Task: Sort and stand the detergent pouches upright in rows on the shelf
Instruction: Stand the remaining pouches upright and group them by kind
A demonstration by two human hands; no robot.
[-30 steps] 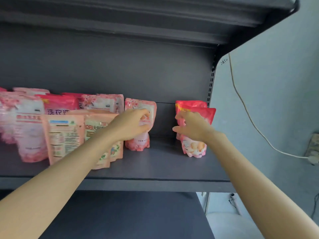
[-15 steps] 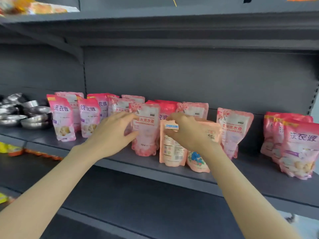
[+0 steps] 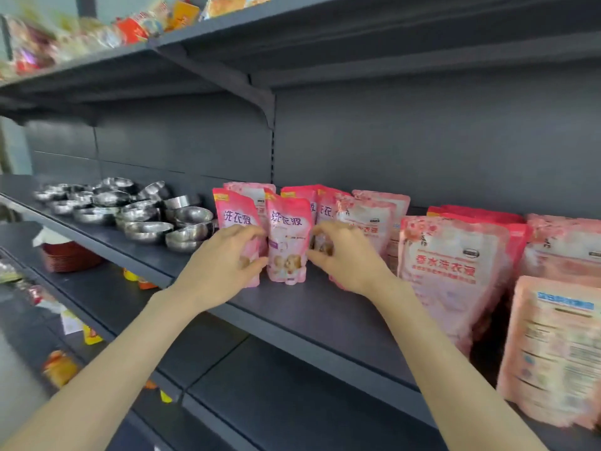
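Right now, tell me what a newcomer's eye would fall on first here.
Two hands meet mid-shelf: the left hand grips the leftmost small pouch, the right hand pinches the third small pouch, and the middle pouch stands upright between them. Shiny steel bowls pile up further left on the shelf, and larger pink pouches crowd the right.

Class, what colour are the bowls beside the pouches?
The bowls are shiny silver; head view.
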